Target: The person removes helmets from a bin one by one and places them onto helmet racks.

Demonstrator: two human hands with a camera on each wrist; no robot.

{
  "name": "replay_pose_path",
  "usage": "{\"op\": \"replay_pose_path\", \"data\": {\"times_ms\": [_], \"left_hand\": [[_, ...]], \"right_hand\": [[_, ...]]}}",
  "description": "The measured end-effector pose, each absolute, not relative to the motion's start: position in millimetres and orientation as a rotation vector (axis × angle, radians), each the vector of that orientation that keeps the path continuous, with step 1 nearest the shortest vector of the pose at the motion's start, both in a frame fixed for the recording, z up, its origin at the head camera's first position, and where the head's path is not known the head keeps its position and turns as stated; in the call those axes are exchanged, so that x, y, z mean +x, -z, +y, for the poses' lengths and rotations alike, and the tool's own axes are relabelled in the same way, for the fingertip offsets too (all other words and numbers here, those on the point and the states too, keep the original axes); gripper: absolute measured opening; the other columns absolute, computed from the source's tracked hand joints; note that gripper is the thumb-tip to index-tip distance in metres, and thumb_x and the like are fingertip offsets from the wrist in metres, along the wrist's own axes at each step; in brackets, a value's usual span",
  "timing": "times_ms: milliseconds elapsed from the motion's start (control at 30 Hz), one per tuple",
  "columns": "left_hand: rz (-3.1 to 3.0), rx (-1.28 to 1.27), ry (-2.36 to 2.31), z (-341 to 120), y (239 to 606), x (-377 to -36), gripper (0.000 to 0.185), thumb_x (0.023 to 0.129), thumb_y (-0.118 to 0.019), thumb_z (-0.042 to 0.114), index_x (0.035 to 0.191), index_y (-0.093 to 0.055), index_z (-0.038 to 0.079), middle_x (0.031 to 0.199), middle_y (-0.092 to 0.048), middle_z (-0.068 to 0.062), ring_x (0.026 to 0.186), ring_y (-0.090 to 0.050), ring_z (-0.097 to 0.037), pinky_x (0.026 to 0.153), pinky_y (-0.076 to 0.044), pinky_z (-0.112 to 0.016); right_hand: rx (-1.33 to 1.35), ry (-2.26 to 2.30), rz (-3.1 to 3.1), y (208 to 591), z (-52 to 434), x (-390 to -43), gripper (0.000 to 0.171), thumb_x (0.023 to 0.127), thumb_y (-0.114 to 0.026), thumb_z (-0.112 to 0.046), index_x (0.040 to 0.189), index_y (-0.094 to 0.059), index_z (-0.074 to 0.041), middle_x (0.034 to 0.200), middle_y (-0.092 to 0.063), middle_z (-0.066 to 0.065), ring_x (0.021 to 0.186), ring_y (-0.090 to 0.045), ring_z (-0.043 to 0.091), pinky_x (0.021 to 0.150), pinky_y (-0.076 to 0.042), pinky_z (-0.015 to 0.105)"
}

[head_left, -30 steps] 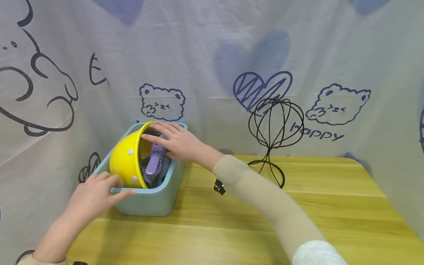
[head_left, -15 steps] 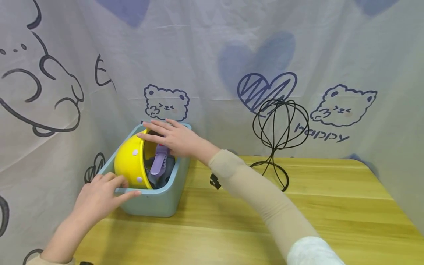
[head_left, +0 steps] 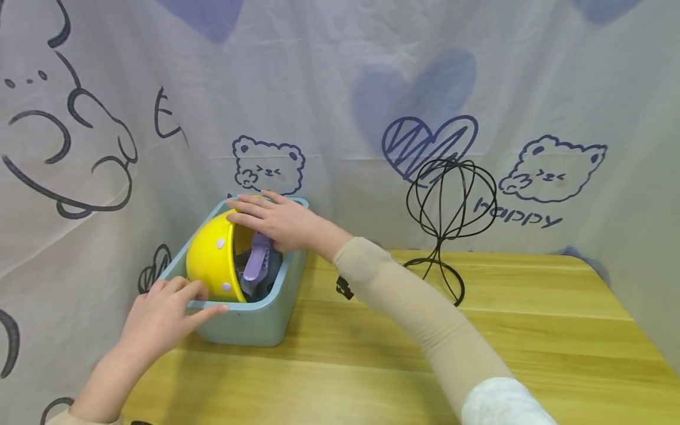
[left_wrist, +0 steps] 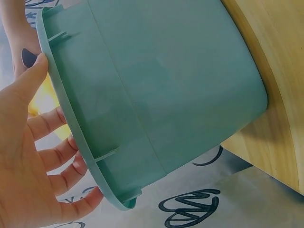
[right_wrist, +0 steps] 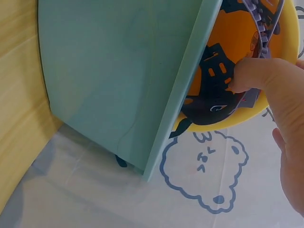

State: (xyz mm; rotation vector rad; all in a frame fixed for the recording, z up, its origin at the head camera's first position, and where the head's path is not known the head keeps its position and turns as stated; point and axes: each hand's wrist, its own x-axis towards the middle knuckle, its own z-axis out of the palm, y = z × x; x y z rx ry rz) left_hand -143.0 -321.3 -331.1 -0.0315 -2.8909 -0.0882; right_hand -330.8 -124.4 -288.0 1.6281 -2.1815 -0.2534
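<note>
A yellow helmet (head_left: 209, 260) with pale dots stands on its side in a blue-green plastic bin (head_left: 244, 324), its open side facing right. Inside it show a purple strap (head_left: 257, 260) and dark lining. My right hand (head_left: 281, 221) lies over the helmet's upper edge, fingers outside and thumb (right_wrist: 251, 73) inside by the lining in the right wrist view. At the bin's near left corner, my left hand (head_left: 162, 313) holds the rim (left_wrist: 71, 114). Its fingers hook inside beside the helmet, while its thumb lies along the front edge; the fingertips are partly hidden.
A black wire stand (head_left: 440, 230) with a globe-shaped top stands at the back of the wooden table (head_left: 531, 330). A printed curtain (head_left: 329, 118) hangs behind and along both sides. A small black object (head_left: 344, 288) shows beside my right forearm.
The head view has shifted slightly, moving the whole scene a little right. The helmet sits slightly lower in the bin, with my right fingers flatter over its upper edge. My left hand stays put.
</note>
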Motion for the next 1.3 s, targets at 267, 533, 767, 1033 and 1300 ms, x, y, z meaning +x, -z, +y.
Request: {"op": "replay_pose_path", "data": {"times_ms": [267,533,767,1033,1300], "left_hand": [[-2.911,-0.006,0.104,-320.0,331.3,-141.8,0.059,0.071,-0.041,0.077,0.088,-0.059,0.023,0.096,-0.058,-0.005,0.084,-0.046,-0.028,0.06,-0.038,-0.043],[-2.904,-0.004,0.093,-322.1,328.2,-141.2,0.061,0.072,-0.041,0.076,0.092,-0.06,0.021,0.102,-0.058,-0.008,0.088,-0.046,-0.031,0.06,-0.038,-0.046],[-2.916,-0.004,0.103,-318.5,330.3,-141.0,0.063,0.072,-0.04,0.077,0.095,-0.061,0.021,0.104,-0.058,-0.01,0.09,-0.046,-0.031,0.064,-0.039,-0.049],[-2.902,-0.01,0.098,-315.7,337.4,-141.3,0.064,0.072,-0.039,0.078,0.095,-0.061,0.022,0.101,-0.058,-0.009,0.09,-0.046,-0.029,0.067,-0.039,-0.051],[-2.897,-0.005,0.097,-315.5,335.4,-143.9,0.064,0.072,-0.039,0.077,0.095,-0.061,0.021,0.103,-0.057,-0.01,0.089,-0.045,-0.028,0.063,-0.038,-0.047]], "right_hand": [[1.65,0.255,-2.128,284.6,-110.7,-331.5,0.078,0.077,-0.063,-0.032,0.14,-0.018,-0.026,0.145,-0.024,0.002,0.136,-0.02,0.019,0.114,-0.012,0.04],[1.688,0.215,-2.026,284.8,-88.9,-337.0,0.079,0.074,-0.066,-0.044,0.139,-0.023,-0.03,0.143,-0.027,0.009,0.131,-0.028,0.026,0.111,-0.023,0.036],[1.717,0.27,-1.911,281.6,-78.3,-337.0,0.069,0.077,-0.065,-0.041,0.134,-0.029,-0.032,0.135,-0.037,0.009,0.125,-0.035,0.024,0.11,-0.024,0.037],[1.701,0.262,-1.721,276.9,-72.1,-336.3,0.055,0.079,-0.063,-0.039,0.126,-0.035,-0.032,0.125,-0.045,0.008,0.116,-0.043,0.024,0.108,-0.029,0.039],[1.631,0.243,-1.609,256.3,-63.4,-336.5,0.05,0.08,-0.062,-0.035,0.121,-0.035,-0.031,0.12,-0.047,0.01,0.111,-0.046,0.026,0.104,-0.033,0.041]]}}
